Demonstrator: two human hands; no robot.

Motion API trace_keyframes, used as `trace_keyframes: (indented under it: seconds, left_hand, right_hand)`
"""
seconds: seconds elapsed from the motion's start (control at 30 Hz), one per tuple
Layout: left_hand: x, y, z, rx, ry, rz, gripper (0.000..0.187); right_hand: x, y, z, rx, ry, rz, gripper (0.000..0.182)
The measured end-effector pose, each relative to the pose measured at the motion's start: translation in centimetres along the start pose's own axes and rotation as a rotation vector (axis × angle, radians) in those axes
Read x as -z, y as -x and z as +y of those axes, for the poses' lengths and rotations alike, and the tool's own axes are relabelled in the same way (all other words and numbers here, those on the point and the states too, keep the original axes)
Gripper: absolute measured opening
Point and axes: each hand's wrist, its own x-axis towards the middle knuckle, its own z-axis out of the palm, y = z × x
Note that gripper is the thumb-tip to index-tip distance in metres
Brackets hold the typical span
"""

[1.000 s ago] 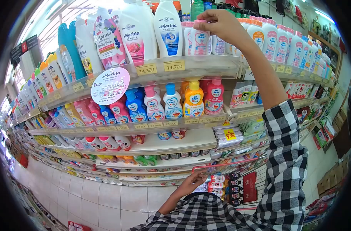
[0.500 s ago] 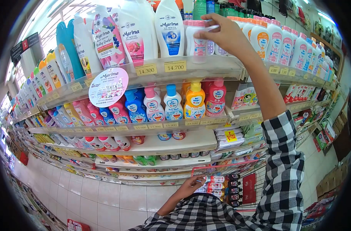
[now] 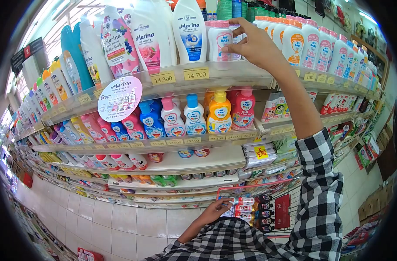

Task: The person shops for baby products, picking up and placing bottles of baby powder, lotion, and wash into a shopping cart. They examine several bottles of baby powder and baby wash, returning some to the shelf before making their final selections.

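Note:
My right hand point(image 3: 249, 43) reaches up to the top shelf, its thumb against the front of a white baby powder bottle point(image 3: 220, 42) with a pink cap. The fingers curve behind the bottle's right side and are partly hidden. That bottle stands upright close to the shelf's front lip, right of a tall white Marina lotion bottle point(image 3: 190, 32). Low down, my left hand point(image 3: 216, 210) is at the near left side of a shopping cart point(image 3: 221, 188), fingers curled beside the packs point(image 3: 244, 209) inside it. What the left fingers hold is too small to make out.
More powder bottles point(image 3: 293, 42) with orange and pink caps line the top shelf on the right. Below, kids' body wash bottles point(image 3: 195, 115) stand in a row. A round Marina sign point(image 3: 119, 99) hangs from the shelf edge. Dark-capped bottles point(image 3: 265, 213) lie in the cart.
My right hand has come down slightly, its thumb now lower on the powder bottle. The view has shifted a little; my left hand stays by the cart.

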Motion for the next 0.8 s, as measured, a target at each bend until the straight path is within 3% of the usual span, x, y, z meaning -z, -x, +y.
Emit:
trace_keyframes:
  seconds: [0.37,0.5,0.6,0.67,0.7,0.73,0.77,0.8]
  left_hand:
    - [0.2,-0.1,-0.5,0.031,-0.006,-0.052,0.042]
    - [0.1,0.0,-0.4,0.077,-0.003,-0.041,0.038]
    - [0.5,0.1,-2.0,-0.01,0.008,-0.037,0.036]
    - [0.6,0.3,-1.0,0.069,0.054,-0.014,0.048]
    - [0.9,0.2,-1.0,0.064,0.055,-0.016,0.048]
    - [1.3,0.0,-1.1,0.095,0.177,0.03,0.057]
    - [1.3,-0.3,-1.0,0.127,0.302,0.077,0.065]
    - [1.0,-0.8,-0.2,0.154,0.387,0.087,0.072]
  right_hand:
    - [0.0,0.5,-0.1,-0.006,-0.015,0.007,0.075]
    - [1.3,2.7,-1.8,0.076,-0.117,0.215,0.057]
    - [2.7,8.0,-4.3,0.076,-0.52,0.4,0.034]
    - [1.9,14.6,-4.4,0.177,-0.55,0.445,0.015]
    - [1.1,18.4,-4.6,0.203,-0.447,0.406,0.01]
    - [-0.7,22.3,-4.1,0.264,-0.526,0.296,0.008]
    - [-4.3,26.2,-4.0,0.26,-0.764,0.318,0.008]
    - [-6.0,29.8,-4.3,0.171,-0.496,0.169,0.019]
